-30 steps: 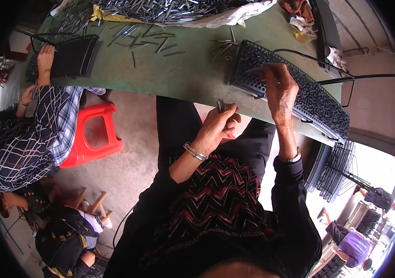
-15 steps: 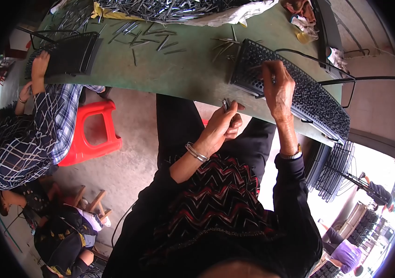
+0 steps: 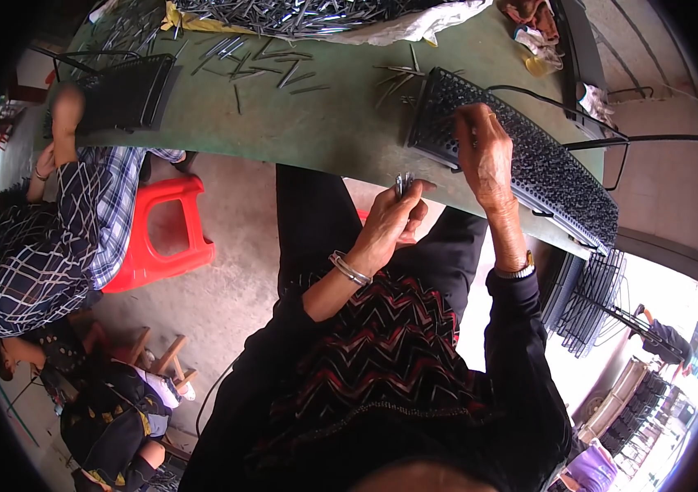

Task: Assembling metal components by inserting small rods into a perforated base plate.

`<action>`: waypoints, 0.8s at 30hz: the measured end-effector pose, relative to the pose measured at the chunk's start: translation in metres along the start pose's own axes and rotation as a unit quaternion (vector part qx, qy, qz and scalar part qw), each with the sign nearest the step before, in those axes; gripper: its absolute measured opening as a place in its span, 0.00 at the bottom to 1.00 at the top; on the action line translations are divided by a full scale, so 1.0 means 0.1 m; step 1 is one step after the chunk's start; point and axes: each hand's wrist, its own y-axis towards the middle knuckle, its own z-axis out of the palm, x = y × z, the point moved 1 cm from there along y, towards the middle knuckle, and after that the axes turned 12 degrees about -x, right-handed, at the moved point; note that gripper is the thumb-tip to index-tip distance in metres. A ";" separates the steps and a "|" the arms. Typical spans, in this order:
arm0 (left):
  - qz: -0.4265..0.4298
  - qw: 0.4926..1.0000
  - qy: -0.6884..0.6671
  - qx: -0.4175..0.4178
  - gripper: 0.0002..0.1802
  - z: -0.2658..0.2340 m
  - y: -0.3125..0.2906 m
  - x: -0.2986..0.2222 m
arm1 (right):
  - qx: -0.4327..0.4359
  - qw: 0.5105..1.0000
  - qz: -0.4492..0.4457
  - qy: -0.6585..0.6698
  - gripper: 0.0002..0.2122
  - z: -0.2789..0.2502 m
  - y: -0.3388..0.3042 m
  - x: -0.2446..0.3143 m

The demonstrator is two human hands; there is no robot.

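My left hand (image 3: 387, 220) is closed around a few short, slim metal rods (image 3: 403, 185), whose ends stick up past the thumb just off the table's near edge. Over the near left end of a long black perforated rack (image 3: 558, 174) is my right hand (image 3: 486, 156). Its fingers are bent and pressed together above the holes, and whatever they may hold is hidden. Much of the rack is filled with small dark pieces standing in its holes, while open holes show near my right fingers.
Loose rods (image 3: 287, 74) lie across the green table (image 3: 316, 123), below a big heap of rods (image 3: 300, 18) on a sack. A black wire frame (image 3: 603, 142) juts from the rack. Leftward, a co-worker's hand (image 3: 68, 111) is at another black rack (image 3: 127, 98), beside a red stool (image 3: 164, 234).
My right hand has shifted slightly left and up over the rack. The rods in my left hand now look more fanned out. The co-worker's hand at the left moved slightly.
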 end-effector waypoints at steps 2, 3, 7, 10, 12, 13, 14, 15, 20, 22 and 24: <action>0.000 1.000 -0.002 -0.011 0.20 0.00 0.00 0.00 | 0.002 1.000 -0.005 -0.003 0.04 -0.01 0.02 0.00; 0.008 1.000 -0.017 -0.007 0.18 0.00 0.01 0.02 | 0.004 1.000 -0.010 -0.006 0.04 -0.01 0.02 0.00; 0.014 0.999 -0.018 -0.030 0.16 -0.04 0.04 0.06 | 0.018 1.000 0.017 0.006 0.04 -0.03 0.03 0.00; 0.011 1.000 -0.001 -0.013 0.16 -0.06 0.04 0.04 | 0.023 1.000 0.010 0.001 0.04 -0.05 0.06 -0.02; 0.011 1.000 -0.016 -0.011 0.16 -0.05 0.04 0.05 | 0.023 1.000 -0.001 -0.015 0.03 -0.06 0.08 -0.02; 0.012 0.999 -0.032 -0.009 0.16 -0.05 0.04 0.06 | 0.024 1.000 -0.001 -0.015 0.03 -0.06 0.08 -0.03; 0.012 0.999 -0.032 -0.009 0.16 -0.05 0.02 0.05 | 0.028 1.000 0.000 -0.006 0.03 -0.05 0.07 -0.05; 0.018 0.999 -0.021 -0.019 0.16 -0.04 0.01 0.03 | 0.032 0.999 0.000 0.003 0.03 -0.04 0.07 -0.06; 0.031 0.999 -0.011 -0.042 0.17 -0.05 0.01 0.06 | 0.048 0.999 0.006 0.009 0.03 -0.05 0.10 -0.09; 0.031 0.998 -0.010 -0.050 0.17 -0.05 0.01 0.05 | 0.052 0.999 0.002 0.015 0.03 -0.05 0.10 -0.10; 0.032 0.998 -0.020 -0.048 0.17 -0.04 0.01 0.07 | 0.053 0.998 -0.003 0.016 0.04 -0.05 0.12 -0.10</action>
